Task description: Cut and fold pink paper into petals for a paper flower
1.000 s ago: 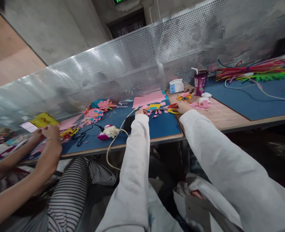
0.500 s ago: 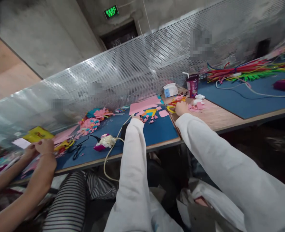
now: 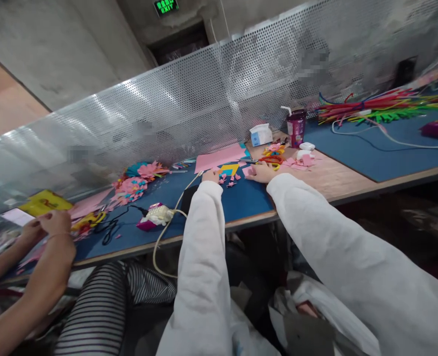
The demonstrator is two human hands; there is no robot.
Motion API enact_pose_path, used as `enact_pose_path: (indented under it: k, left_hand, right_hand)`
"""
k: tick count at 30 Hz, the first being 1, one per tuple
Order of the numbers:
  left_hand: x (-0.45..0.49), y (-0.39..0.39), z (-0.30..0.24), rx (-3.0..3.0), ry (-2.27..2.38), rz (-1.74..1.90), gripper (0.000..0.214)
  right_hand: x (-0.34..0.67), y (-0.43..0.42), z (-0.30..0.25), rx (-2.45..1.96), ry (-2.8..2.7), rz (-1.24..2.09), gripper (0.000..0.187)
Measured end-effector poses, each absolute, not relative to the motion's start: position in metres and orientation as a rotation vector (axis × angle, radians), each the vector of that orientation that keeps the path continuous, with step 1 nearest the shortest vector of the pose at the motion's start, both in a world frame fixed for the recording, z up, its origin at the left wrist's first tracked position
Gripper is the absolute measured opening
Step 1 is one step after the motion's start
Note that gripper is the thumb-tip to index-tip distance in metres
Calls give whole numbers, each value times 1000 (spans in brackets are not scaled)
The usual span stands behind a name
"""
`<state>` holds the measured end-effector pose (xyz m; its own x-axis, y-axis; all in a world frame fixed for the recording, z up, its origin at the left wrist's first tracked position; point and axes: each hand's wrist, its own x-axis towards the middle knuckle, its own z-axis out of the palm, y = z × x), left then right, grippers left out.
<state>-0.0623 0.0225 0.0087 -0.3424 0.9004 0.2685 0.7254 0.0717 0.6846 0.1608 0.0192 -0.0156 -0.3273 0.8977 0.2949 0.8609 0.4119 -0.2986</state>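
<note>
My right hand (image 3: pixel 262 173) has its fingertips on a small square of pink paper (image 3: pixel 248 171), just in front of orange-and-yellow scissors (image 3: pixel 272 160) lying on the table. My left hand (image 3: pixel 211 175) rests at the left of the small paper pieces, its fingers too small and partly hidden to make out a grip. Between the hands lie a yellow and blue paper piece (image 3: pixel 229 169) and several small pink cut-outs (image 3: pixel 231 184). Behind them is a large pink sheet (image 3: pixel 219 157).
A purple cup with a straw (image 3: pixel 296 129) and a tissue pack (image 3: pixel 261 135) stand behind. At left are paper flowers (image 3: pixel 131 188), a glue gun (image 3: pixel 159 214) with its cable, and a co-worker's hands (image 3: pixel 51 223). Colourful pipe-cleaner-like sticks (image 3: pixel 374 106) lie at right.
My right hand has moved left from the scissors to the pink square. The scissors now lie free of it. My left hand has shifted slightly up.
</note>
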Motion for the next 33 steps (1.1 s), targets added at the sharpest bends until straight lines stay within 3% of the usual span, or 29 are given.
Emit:
enact_pose_path:
  k: [8,13,17,25,30,33]
  left_hand:
    - [-52,11,9,1930,2330,887,29]
    - [-48,6,12,2095,2342,715,30]
    - [-45,2,14,2135,2357,669,33]
    - [-41,3,14,2197,2261,794,30]
    - [-34,10,6,1976,1854,1180,12]
    - [-27,14,2,1786,1540,1285,21]
  right_hand:
    - [157,14,-14,-1643,-2152,129,38]
    - [150,6,-13,-1661,-2101,-122,45]
    - [146,4,-10,-1674,-2057,-172,39]
    - [159,19,-8,-1769,-1765,290,34]
    - [157,28,-6,-1250,-1600,799,16]
    - [151,27,-6,-981,-1539,1087,15]
